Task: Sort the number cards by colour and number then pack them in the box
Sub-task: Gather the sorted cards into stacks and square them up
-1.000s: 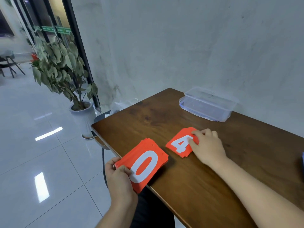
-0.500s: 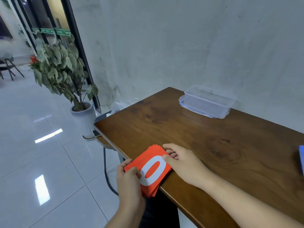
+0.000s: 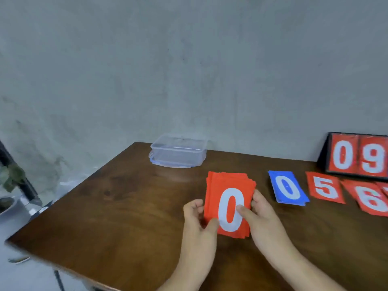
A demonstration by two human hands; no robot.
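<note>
A stack of red number cards [image 3: 227, 185] with a white 0 on top is held above the brown table [image 3: 126, 206]. My left hand [image 3: 198, 219] grips its left edge, thumb on the lower front. My right hand [image 3: 260, 217] grips the right edge, thumb lying across the 0. A clear plastic box [image 3: 178, 153] with its lid on stands at the table's far edge by the wall. To the right lie a blue 0 card pile [image 3: 287, 189], a red 5 card [image 3: 325, 187] and a red 6 card [image 3: 369, 198].
A black-framed scoreboard [image 3: 359, 156] showing red 0 and 9 leans at the far right against the grey wall. The table's left corner drops off to a tiled floor, where a plant pot [image 3: 8, 204] shows at the left edge.
The view has swung right, bringing the blue and red cards and the scoreboard into sight. Both hands have carried the red stack from the table's left edge inward and turned it upright.
</note>
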